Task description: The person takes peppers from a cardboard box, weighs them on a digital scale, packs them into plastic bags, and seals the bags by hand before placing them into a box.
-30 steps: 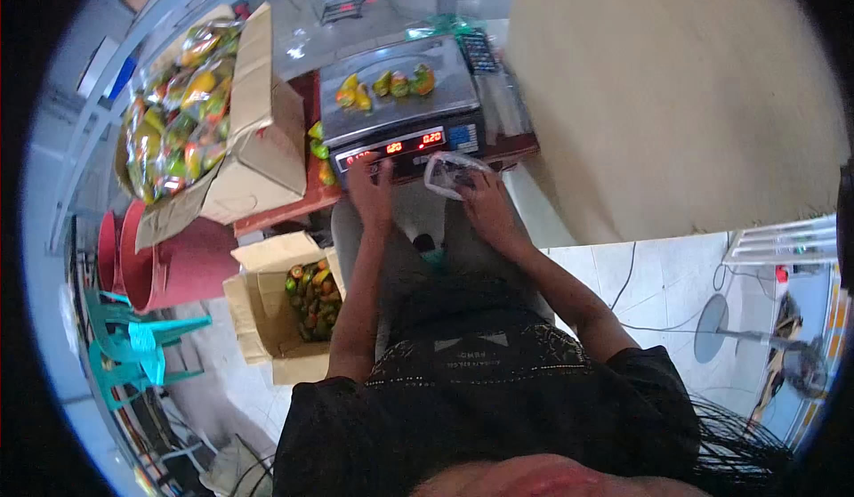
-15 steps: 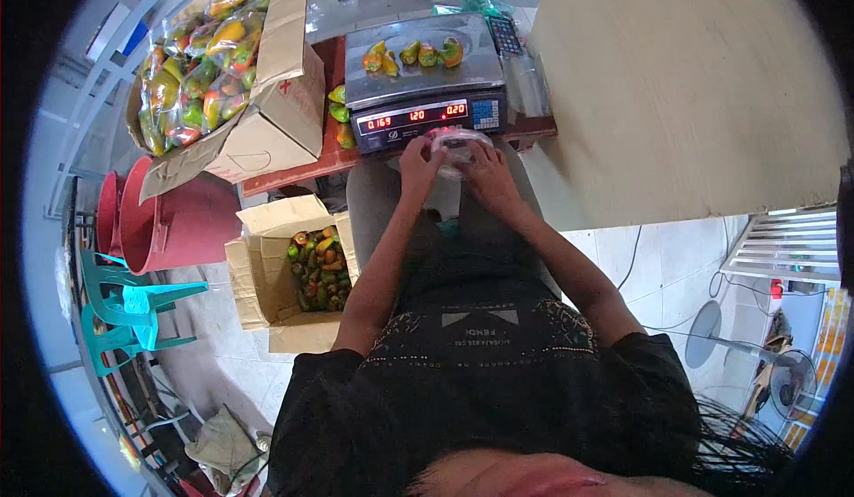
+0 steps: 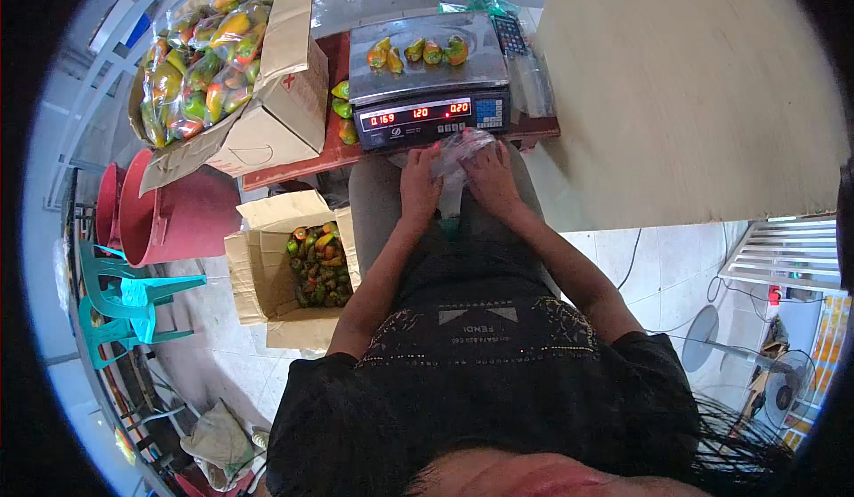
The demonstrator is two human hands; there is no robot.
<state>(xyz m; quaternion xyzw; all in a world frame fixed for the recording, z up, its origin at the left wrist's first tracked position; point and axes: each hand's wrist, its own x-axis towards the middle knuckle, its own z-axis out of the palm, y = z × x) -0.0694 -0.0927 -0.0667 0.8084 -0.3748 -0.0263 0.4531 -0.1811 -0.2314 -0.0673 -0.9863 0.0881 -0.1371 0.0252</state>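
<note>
A clear plastic bag (image 3: 455, 154) is stretched between my two hands, just in front of the scale (image 3: 427, 114). My left hand (image 3: 422, 181) grips the bag's left side with bent fingers. On the bag's right side, my right hand (image 3: 491, 175) has its fingers closed on the film. Several green, yellow and orange peppers (image 3: 432, 52) lie on the scale's metal plate. Red digits on its display read 0.169, 1.20 and 0.20. A few more peppers (image 3: 344, 110) rest on the red table (image 3: 307, 163) left of the scale.
A cardboard box (image 3: 280, 123) of bagged peppers stands at the left on the table. Below it, an open box (image 3: 258, 270) holds loose peppers. Red bins (image 3: 191, 217) and a teal chair (image 3: 133, 292) are farther left. A large board (image 3: 694, 96) is at the right.
My left hand has moved from the scale's front to the bag, which is now spread between both hands. The view has shifted, and the scale's display is sharp now.
</note>
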